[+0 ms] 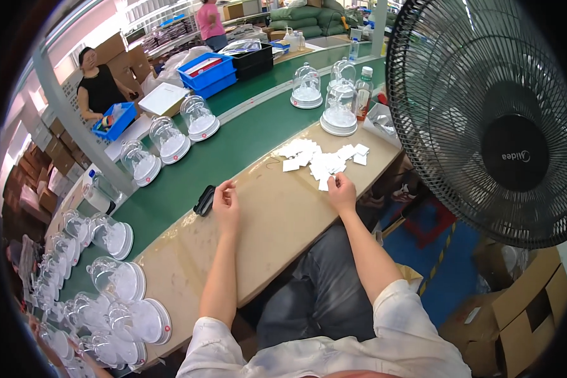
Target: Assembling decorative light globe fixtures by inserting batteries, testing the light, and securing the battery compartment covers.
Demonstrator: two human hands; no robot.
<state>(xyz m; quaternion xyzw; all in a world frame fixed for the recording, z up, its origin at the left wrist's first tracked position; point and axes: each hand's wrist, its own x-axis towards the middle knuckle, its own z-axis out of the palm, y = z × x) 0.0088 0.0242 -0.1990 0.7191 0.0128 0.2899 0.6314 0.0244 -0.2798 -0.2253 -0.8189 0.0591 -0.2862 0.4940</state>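
Observation:
Small white square cards (321, 162) lie in a loose pile on the tan work board. At the pile's near edge my right hand (343, 194) is closed in a pinch on a white card (324, 183). My left hand (226, 200) hovers over the board with loosely curled fingers, and I see nothing in it. Just left of it lies a small black object (205, 200) whose kind I cannot make out. Beyond the cards, clear dome covers on white round bases (339, 130) stand at the board's far end.
A green conveyor (252, 129) runs behind the board (258, 220), carrying several domes (170, 140). More domes (123, 283) crowd the left. A large black fan (485, 126) stands close on the right. A bottle (363, 94) and blue bins (208, 74) stand farther back. Two people are beyond the conveyor.

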